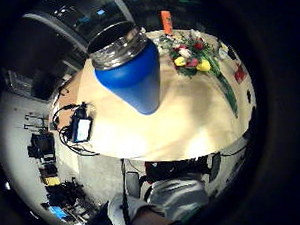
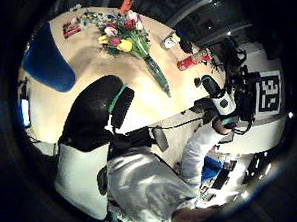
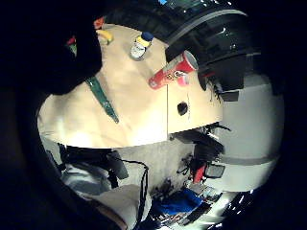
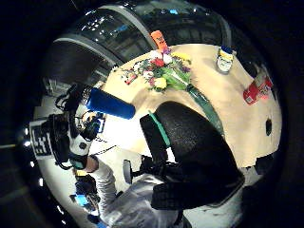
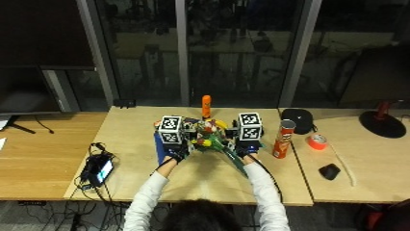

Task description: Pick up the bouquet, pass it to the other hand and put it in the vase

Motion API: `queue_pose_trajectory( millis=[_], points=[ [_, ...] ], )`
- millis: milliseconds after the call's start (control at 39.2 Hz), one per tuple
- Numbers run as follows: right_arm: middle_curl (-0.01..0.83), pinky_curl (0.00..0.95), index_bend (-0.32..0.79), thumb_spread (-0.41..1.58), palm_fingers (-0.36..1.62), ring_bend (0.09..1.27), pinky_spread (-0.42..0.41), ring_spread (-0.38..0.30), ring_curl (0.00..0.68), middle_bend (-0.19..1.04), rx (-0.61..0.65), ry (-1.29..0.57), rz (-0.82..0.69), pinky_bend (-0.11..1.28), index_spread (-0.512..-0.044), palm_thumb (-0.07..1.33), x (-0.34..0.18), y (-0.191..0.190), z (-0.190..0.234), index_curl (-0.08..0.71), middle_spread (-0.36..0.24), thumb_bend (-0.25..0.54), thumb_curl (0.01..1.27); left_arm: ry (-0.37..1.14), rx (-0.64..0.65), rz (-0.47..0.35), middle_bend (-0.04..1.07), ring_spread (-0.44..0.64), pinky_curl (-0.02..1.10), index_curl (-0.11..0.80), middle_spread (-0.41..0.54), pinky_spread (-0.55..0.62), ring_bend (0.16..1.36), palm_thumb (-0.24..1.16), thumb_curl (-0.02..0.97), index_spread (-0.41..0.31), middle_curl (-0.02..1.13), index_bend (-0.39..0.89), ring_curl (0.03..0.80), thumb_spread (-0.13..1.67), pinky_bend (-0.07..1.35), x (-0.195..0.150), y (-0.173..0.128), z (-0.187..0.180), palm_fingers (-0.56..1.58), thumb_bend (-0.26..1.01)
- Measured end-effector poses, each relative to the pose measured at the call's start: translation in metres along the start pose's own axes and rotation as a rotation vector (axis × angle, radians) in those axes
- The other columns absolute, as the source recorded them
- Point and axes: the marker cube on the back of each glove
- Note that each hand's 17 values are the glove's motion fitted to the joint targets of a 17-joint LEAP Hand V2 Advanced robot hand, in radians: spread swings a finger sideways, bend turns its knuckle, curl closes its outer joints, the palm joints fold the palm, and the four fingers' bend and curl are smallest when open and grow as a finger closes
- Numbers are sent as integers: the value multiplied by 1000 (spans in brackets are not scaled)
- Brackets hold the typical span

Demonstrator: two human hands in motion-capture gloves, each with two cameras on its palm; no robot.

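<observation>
So both hands hover over the bouquet beside the blue vase; grip, honestly, cannot tell.

blue vase, green-wrapped bouquet, red can

The person is wearing a light grey long-sleeved top, its sleeves running down to the wrists, and dark hair is showing at the lower edge of the outside view. The left hand and the right hand are each wearing a black glove. In the palm views a thin green stripe is edging one black glove.
</observation>
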Motion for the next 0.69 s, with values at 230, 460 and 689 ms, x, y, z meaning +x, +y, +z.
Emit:
queue_pose_trajectory(
  millis=[230, 460, 689],
  points=[
    [126, 190, 89, 871, 130, 447, 195, 90, 151, 226, -9, 7, -1, 473, -315, 317, 2, 9, 2, 39, 9, 164, 109, 19, 8, 19, 177, 285, 157, 130, 243, 291, 520, 323, 130, 59, 123, 167, 176, 823, 318, 4, 10, -1, 323, 145],
    [186, 235, 122, 1073, 97, 478, 226, 108, 186, 238, -2, -4, -33, 493, -359, 336, -5, 18, -11, 79, 11, 124, 151, 28, 9, 37, 181, 343, 203, 192, 278, 344, 546, 343, 182, 66, 171, 165, 205, 992, 313, 0, 15, -4, 294, 93],
    [232, 265, 115, 1148, 102, 498, 238, 118, 210, 265, -96, -43, -110, 497, -364, 350, -18, 21, -20, 108, 19, 79, 183, 28, -18, 19, 183, 364, 237, 233, 289, 366, 558, 362, 222, 68, 210, 161, 222, 1055, 310, -7, 14, -3, 278, 41]
  ],
)
